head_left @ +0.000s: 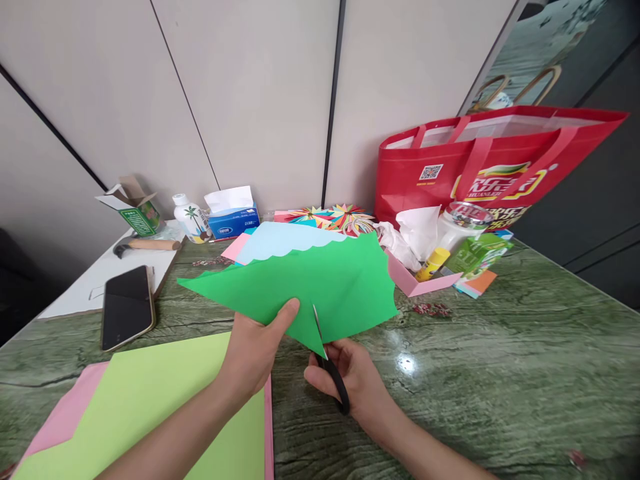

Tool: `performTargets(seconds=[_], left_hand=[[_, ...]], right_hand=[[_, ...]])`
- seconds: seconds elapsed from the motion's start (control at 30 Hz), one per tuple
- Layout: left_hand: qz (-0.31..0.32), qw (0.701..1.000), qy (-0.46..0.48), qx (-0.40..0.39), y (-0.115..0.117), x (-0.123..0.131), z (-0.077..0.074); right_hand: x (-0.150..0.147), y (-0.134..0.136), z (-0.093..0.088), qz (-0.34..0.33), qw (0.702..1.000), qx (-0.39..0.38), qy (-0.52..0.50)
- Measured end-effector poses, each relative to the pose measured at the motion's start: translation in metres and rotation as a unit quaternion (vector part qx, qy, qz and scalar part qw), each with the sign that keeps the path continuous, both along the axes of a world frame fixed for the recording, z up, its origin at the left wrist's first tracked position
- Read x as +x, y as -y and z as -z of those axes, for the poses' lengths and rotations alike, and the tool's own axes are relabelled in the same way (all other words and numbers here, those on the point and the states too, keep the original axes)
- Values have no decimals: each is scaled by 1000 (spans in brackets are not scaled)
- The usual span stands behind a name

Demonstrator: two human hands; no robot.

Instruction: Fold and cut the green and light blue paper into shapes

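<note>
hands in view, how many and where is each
2: the left hand grips the green paper by its near edge; the right hand holds the black-handled scissors, one blade showing over the paper.

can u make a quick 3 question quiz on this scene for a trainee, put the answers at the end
1. True or false: the left hand holds the green paper sheet.
2. As the camera sees it, where does the white palm-tree bottle stand relative to the blue tissue box: a) to its right, b) on top of it, c) to its left?
3. Fill the gap: the right hand holds a black-handled pair of ____.

Key:
1. True
2. c
3. scissors
</note>
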State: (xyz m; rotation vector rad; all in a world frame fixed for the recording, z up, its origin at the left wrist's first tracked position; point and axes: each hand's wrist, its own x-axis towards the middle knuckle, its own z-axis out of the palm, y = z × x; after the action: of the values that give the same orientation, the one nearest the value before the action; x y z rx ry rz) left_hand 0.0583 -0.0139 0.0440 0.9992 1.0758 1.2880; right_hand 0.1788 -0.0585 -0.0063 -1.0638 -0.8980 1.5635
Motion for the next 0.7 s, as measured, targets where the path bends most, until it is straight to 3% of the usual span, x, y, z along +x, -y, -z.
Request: performTargets(seconds=[0.43,0.7], left_hand=[[-2,1000,16,-16,0,2,-4],[-3,1000,16,-12,1,1,-3]], right_hand=[[-2,0,-4,19,999,-29,11],[-2,1,5,8,1000,-14,14]])
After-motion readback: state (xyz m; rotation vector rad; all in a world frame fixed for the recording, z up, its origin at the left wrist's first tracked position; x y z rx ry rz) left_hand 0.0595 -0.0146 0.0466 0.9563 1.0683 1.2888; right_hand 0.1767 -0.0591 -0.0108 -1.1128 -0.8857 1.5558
